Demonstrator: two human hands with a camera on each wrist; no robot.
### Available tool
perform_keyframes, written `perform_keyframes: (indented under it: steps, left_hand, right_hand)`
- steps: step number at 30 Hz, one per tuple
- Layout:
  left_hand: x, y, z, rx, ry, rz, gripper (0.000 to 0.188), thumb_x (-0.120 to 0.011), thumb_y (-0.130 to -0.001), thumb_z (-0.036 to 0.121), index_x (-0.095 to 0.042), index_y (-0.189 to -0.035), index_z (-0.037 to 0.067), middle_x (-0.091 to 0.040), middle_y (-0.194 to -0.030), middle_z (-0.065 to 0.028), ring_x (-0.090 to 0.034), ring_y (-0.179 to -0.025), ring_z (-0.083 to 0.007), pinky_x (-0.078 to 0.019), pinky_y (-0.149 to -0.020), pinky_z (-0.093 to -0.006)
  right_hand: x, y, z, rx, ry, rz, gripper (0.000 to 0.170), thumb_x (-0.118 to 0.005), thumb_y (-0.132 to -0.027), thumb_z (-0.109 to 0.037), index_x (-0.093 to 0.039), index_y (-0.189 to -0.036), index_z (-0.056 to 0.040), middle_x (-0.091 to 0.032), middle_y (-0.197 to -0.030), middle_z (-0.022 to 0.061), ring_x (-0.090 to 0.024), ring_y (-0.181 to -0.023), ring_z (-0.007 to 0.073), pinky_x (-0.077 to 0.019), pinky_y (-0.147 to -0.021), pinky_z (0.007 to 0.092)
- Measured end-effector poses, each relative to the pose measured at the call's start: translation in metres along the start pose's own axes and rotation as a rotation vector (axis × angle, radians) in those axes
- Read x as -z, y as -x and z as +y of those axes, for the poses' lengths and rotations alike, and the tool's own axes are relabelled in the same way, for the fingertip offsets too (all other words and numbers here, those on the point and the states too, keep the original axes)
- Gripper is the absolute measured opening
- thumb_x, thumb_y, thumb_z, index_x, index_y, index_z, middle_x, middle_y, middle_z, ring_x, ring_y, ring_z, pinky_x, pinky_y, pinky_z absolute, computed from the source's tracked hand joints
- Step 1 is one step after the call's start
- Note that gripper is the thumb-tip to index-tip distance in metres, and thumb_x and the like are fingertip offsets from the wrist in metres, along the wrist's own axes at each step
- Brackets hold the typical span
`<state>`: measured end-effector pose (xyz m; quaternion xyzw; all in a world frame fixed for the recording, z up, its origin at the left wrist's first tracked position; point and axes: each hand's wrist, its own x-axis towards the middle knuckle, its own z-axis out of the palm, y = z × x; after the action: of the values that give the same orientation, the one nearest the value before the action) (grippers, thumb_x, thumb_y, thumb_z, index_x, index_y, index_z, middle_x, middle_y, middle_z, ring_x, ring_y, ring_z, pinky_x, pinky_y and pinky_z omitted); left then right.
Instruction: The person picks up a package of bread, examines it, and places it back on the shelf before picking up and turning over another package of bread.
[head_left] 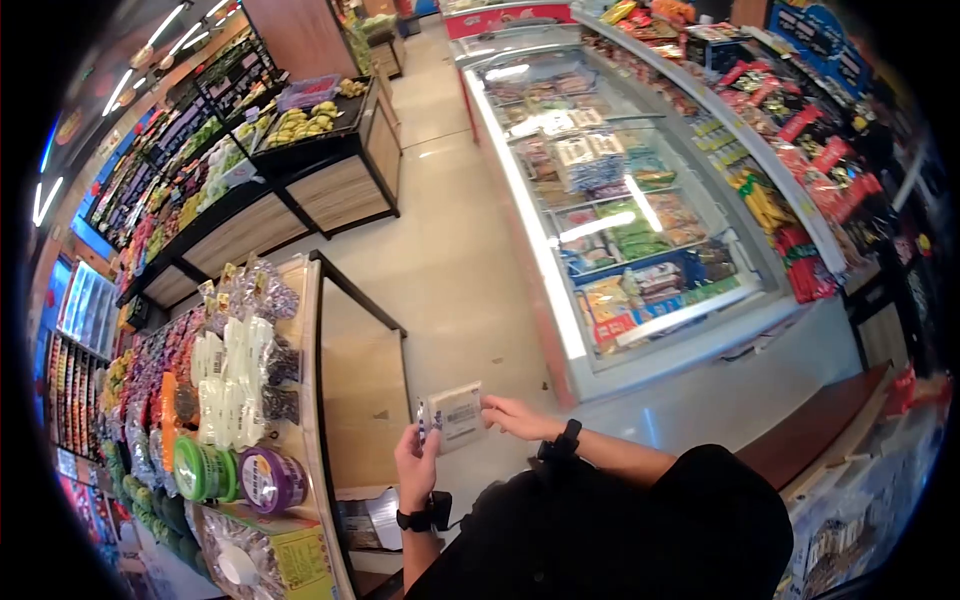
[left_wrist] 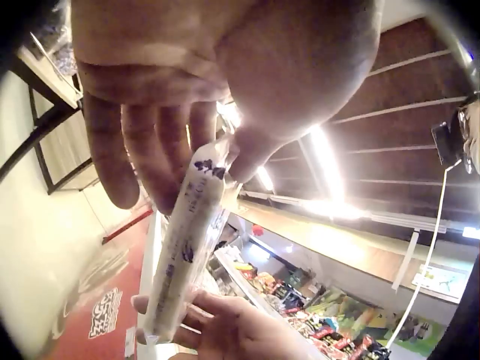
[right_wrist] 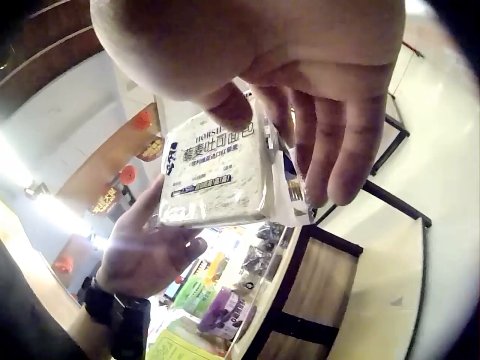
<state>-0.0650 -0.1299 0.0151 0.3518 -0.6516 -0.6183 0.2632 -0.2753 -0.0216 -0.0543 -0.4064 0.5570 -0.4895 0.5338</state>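
A flat square packet in clear wrap with dark printing [head_left: 458, 416] is held between both hands above the floor. The left hand [head_left: 416, 462] grips its left edge, thumb on one side and fingers on the other. At the opposite edge, the right hand [head_left: 522, 418] pinches the wrapper. In the left wrist view the packet [left_wrist: 187, 240] appears edge-on, narrow and white, between the left hand [left_wrist: 225, 75] and the right hand [left_wrist: 240, 330]. The right wrist view shows the packet's printed face [right_wrist: 217, 172], with the right hand [right_wrist: 300, 75] at its wrapper end and the left hand [right_wrist: 146, 255] behind.
A glass-topped freezer [head_left: 640, 230] with packaged food stands ahead on the right, snack shelves [head_left: 800, 150] beyond it. On the left are a display stand with bagged goods, a green tub [head_left: 200, 470] and a purple tub [head_left: 270, 480]. An aisle floor [head_left: 450, 250] runs between.
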Motion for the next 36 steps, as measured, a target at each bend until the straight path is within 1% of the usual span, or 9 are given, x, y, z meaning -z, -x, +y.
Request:
perform_keyframes:
  steps: [3, 5, 10, 14, 17, 22, 28, 33, 36]
  left_hand:
    - [0.012, -0.046, 0.006, -0.012, 0.0, 0.107, 0.018, -0.062, -0.095, 0.011, -0.06, -0.107, -0.002, -0.061, -0.087, 0.002, -0.052, -0.075, -0.0042, -0.042, -0.065, -0.021]
    - [0.02, -0.065, 0.008, -0.011, -0.026, 0.209, 0.018, -0.06, -0.097, 0.011, -0.058, -0.109, -0.002, -0.061, -0.087, 0.0022, -0.052, -0.074, -0.0037, -0.0418, -0.064, -0.0205]
    - [0.029, -0.114, 0.009, -0.031, -0.05, 0.325, 0.022, -0.054, -0.101, 0.013, -0.055, -0.116, -0.002, -0.061, -0.088, 0.0023, -0.052, -0.074, -0.0024, -0.0419, -0.063, -0.0189]
    - [0.03, -0.17, 0.002, 0.089, -0.06, 0.233, 0.024, -0.052, -0.102, 0.017, -0.056, -0.118, -0.001, -0.062, -0.085, 0.0024, -0.053, -0.072, -0.0022, -0.0432, -0.06, -0.0198]
    - [0.034, -0.234, -0.027, 0.077, -0.07, 0.166, 0.024, -0.051, -0.103, 0.018, -0.059, -0.115, -0.001, -0.062, -0.084, 0.0025, -0.052, -0.071, -0.0023, -0.0431, -0.058, -0.0202]
    - [0.025, -0.356, -0.025, 0.011, -0.127, -0.034, 0.025, -0.05, -0.103, 0.018, -0.061, -0.111, -0.003, -0.062, -0.082, 0.0013, -0.053, -0.07, -0.0035, -0.0427, -0.058, -0.0215]
    - [-0.001, -0.479, -0.003, 0.028, 0.074, -0.326, 0.026, -0.049, -0.103, 0.018, -0.059, -0.115, -0.003, -0.066, -0.089, -0.0014, -0.056, -0.075, -0.005, -0.0472, -0.065, -0.0222]
    - [-0.032, -0.568, 0.006, 0.188, 0.249, -0.615, 0.023, -0.059, -0.096, 0.005, -0.058, -0.117, -0.004, -0.069, -0.102, -0.0065, -0.063, -0.091, -0.0092, -0.0482, -0.077, -0.0229]
    - [-0.054, -0.602, 0.004, 0.228, 0.255, -0.671, 0.023, -0.061, -0.095, 0.006, -0.059, -0.116, -0.003, -0.068, -0.1, -0.0057, -0.063, -0.09, -0.0098, -0.0485, -0.076, -0.0235]
  right_hand:
    - [0.021, -0.056, -0.023, 0.064, 0.021, -0.104, 0.044, -0.047, -0.102, -0.03, -0.048, -0.137, -0.0031, -0.063, -0.11, 0.0056, -0.058, -0.096, 0.013, -0.0501, -0.076, 0.0295]
    - [0.024, -0.089, -0.021, 0.181, 0.002, -0.037, 0.038, -0.047, -0.102, -0.025, -0.052, -0.132, -0.0016, -0.064, -0.097, 0.0049, -0.058, -0.084, 0.0109, -0.0484, -0.071, 0.0277]
    - [0.037, -0.142, -0.027, 0.041, -0.172, -0.029, 0.035, -0.048, -0.1, -0.021, -0.054, -0.129, -0.0011, -0.065, -0.098, 0.0047, -0.06, -0.086, 0.0106, -0.0503, -0.069, 0.0275]
    - [0.065, -0.181, -0.028, -0.051, -0.189, -0.043, 0.039, -0.048, -0.101, -0.016, -0.048, -0.135, 0.0021, -0.062, -0.109, 0.0068, -0.061, -0.092, 0.0134, -0.0521, -0.074, 0.0287]
    - [0.094, -0.208, -0.035, 0.018, -0.096, 0.028, 0.039, -0.048, -0.1, -0.016, -0.048, -0.135, 0.0014, -0.063, -0.107, 0.0067, -0.061, -0.091, 0.013, -0.052, -0.073, 0.0282]
    - [0.145, -0.252, -0.068, 0.031, -0.006, 0.262, 0.038, -0.053, -0.1, -0.018, -0.052, -0.132, 0.0006, -0.064, -0.104, 0.0054, -0.06, -0.09, 0.0112, -0.0518, -0.071, 0.0273]
    - [0.191, -0.298, -0.114, -0.048, -0.112, 0.634, 0.034, -0.057, -0.098, -0.02, -0.056, -0.124, 0.0027, -0.066, -0.097, 0.0051, -0.06, -0.083, 0.0099, -0.0507, -0.071, 0.0272]
    - [0.231, -0.315, -0.118, -0.035, -0.115, 0.886, 0.032, -0.063, -0.096, -0.023, -0.06, -0.115, 0.0026, -0.063, -0.083, 0.0019, -0.057, -0.072, 0.0072, -0.0478, -0.06, 0.0252]
    - [0.251, -0.327, -0.119, 0.007, -0.134, 0.994, 0.031, -0.063, -0.096, -0.023, -0.06, -0.114, 0.0017, -0.065, -0.084, 0.0032, -0.059, -0.077, 0.0097, -0.0492, -0.068, 0.0271]
